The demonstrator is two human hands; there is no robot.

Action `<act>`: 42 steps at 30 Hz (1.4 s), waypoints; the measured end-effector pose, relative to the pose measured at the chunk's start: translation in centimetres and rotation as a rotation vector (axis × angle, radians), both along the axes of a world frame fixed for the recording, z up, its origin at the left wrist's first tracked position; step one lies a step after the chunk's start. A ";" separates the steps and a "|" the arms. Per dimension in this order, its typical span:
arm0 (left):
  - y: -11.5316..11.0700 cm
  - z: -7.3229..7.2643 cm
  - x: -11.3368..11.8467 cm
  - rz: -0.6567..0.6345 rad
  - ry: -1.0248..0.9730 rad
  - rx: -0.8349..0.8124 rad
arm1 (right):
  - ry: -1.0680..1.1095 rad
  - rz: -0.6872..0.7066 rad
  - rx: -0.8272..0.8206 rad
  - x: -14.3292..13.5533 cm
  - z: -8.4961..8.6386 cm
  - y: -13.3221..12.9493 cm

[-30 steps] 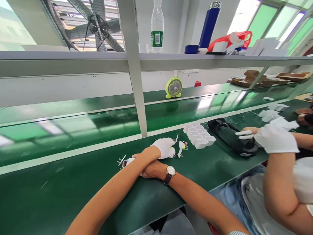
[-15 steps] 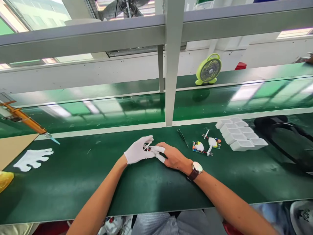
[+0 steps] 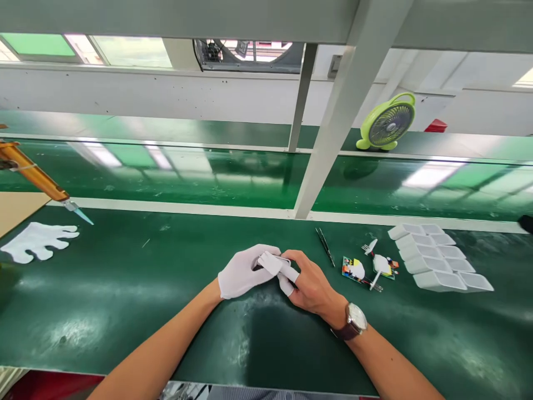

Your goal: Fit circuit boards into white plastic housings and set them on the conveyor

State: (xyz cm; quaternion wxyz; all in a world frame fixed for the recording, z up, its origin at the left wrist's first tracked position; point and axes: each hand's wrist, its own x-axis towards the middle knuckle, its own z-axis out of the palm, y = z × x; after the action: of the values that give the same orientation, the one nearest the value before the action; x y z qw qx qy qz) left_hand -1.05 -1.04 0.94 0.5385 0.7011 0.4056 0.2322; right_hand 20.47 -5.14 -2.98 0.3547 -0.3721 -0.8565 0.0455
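Before me, my left hand (image 3: 245, 271) wears a white glove and its fingers are closed around a small white-topped part (image 3: 270, 263). My right hand (image 3: 312, 283) has white covers on some fingers and a watch at the wrist. Its covered fingers press against the same part from the right, and a thin edge shows near the fingertips. Most of the part is hidden by the hands. To the right lie tweezers (image 3: 325, 247), then two small circuit boards (image 3: 353, 269) with white lumps on top and plug-like pins on wires.
White plastic bins (image 3: 437, 261) stand joined at the right. On the left are a flat white glove (image 3: 39, 241) and an amber dispensing syringe (image 3: 37, 172) with a blue tip. A slanting post (image 3: 333, 122) rises behind the bench; a green fan (image 3: 389, 123) stands beyond.
The view has turned and shifted. The part in my hands now shows a white face where dark and red bits and white strands showed before. My right fingers have closed in on it.
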 end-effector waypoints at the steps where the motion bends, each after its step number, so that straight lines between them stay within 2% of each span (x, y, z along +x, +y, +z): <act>1: 0.0 0.1 0.0 -0.005 -0.004 -0.007 | -0.015 -0.003 -0.011 0.0 0.1 0.0; 6: -0.1 -0.4 0.2 0.054 -0.049 -0.019 | 0.013 -0.008 -0.099 0.1 0.3 -0.2; 13: -0.2 -0.9 0.5 0.151 0.022 -0.007 | 0.024 0.010 -0.265 0.2 -0.7 -0.2; 17: 0.1 -0.9 0.2 0.121 -0.006 -0.040 | 0.006 0.016 -0.224 0.2 -0.9 0.0; 20: 0.4 -1.2 0.0 0.147 -0.033 -0.086 | 0.018 0.011 -0.201 0.1 -0.8 -0.1; 25: 0.7 -1.8 0.5 0.212 -0.173 -0.243 | 0.048 -0.002 -0.216 -0.3 -0.3 -0.2; 30: 1.1 -2.1 0.8 0.194 -0.276 -0.354 | 0.091 -0.008 -0.203 -0.5 -0.2 -0.2; 33: 1.3 -1.9 0.5 0.187 -0.222 -0.299 | 0.103 -0.008 -0.195 -0.4 -0.4 0.0; 37: 0.9 -1.3 0.3 0.242 -0.001 -0.080 | 0.159 -0.021 -0.203 -0.3 -0.5 0.3; 40: 0.2 -1.2 0.8 0.302 0.133 0.079 | 0.333 -0.133 -0.227 -0.4 -0.5 0.4; 42: -0.4 -1.4 1.4 0.333 0.147 0.140 | 0.441 -0.228 -0.212 -0.5 -0.7 0.4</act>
State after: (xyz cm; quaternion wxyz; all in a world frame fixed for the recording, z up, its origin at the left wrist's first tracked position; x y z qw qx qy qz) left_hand 0.38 -1.41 -0.44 0.4116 0.6752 0.5370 0.2938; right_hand 19.93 -4.77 -3.64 0.4947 -0.4823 -0.7015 0.1748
